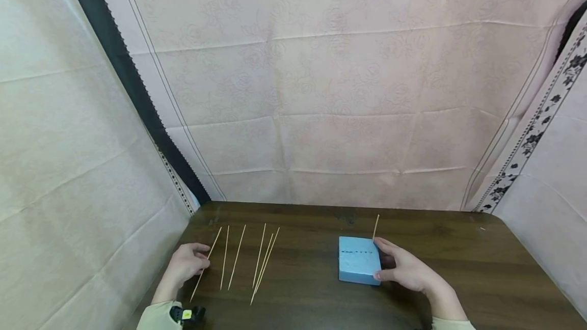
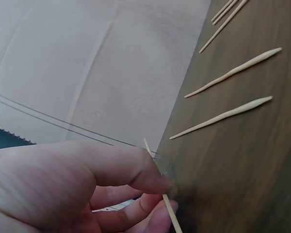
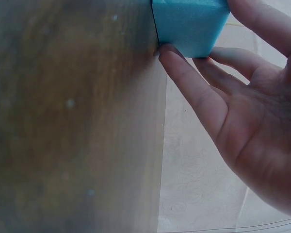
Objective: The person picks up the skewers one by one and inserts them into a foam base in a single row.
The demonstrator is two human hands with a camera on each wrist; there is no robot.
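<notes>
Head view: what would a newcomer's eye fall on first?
Probably the bright blue block, right of the middle on the dark wooden table, held in the right hand's grip. Next, five thin wooden sticks lying well left of the block. At the table's left side, the left hand's grip pinches another stick.

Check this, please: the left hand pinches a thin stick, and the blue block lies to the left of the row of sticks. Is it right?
No: the blue block lies to the right of the row of sticks, as the head view shows. The left hand does pinch a thin stick.
</notes>
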